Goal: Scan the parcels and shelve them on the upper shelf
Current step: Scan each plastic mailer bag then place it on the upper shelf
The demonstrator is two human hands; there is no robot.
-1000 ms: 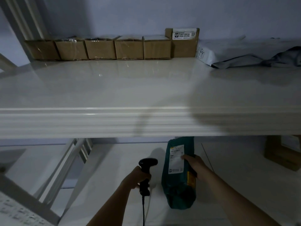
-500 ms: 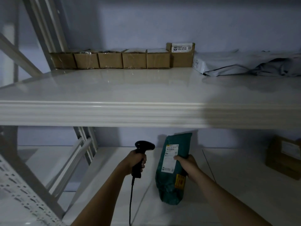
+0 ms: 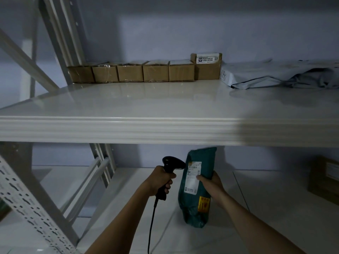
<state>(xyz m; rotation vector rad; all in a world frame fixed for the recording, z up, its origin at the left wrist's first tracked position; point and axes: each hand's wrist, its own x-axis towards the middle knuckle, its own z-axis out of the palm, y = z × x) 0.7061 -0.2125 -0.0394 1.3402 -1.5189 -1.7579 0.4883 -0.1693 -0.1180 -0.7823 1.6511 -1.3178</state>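
Since the earlier frames the scanner (image 3: 171,166) has come closer to the green parcel (image 3: 199,187), its head now just beside the white label (image 3: 193,176), and the view has tipped up so more of the wall above the upper shelf (image 3: 128,107) shows. The left hand (image 3: 161,182) grips the scanner's handle, fingers wrapped fully round it, with the black cable (image 3: 152,222) hanging straight down from the butt. The right hand (image 3: 211,182) holds the green parcel upright by its right edge, thumb pressed on the label's lower corner and the other fingers hidden behind the bag. The parcel is below the upper shelf, over the lower shelf (image 3: 266,208); whether its bottom end touches that shelf cannot be told. On the upper shelf, against the back wall, stands a row of brown boxes (image 3: 156,72), touching side by side, the rightmost one taller and bearing a label. Just right of them lie grey mailer bags (image 3: 275,76), flat and crumpled. Another brown box (image 3: 324,180) sits at the far right of the lower shelf.
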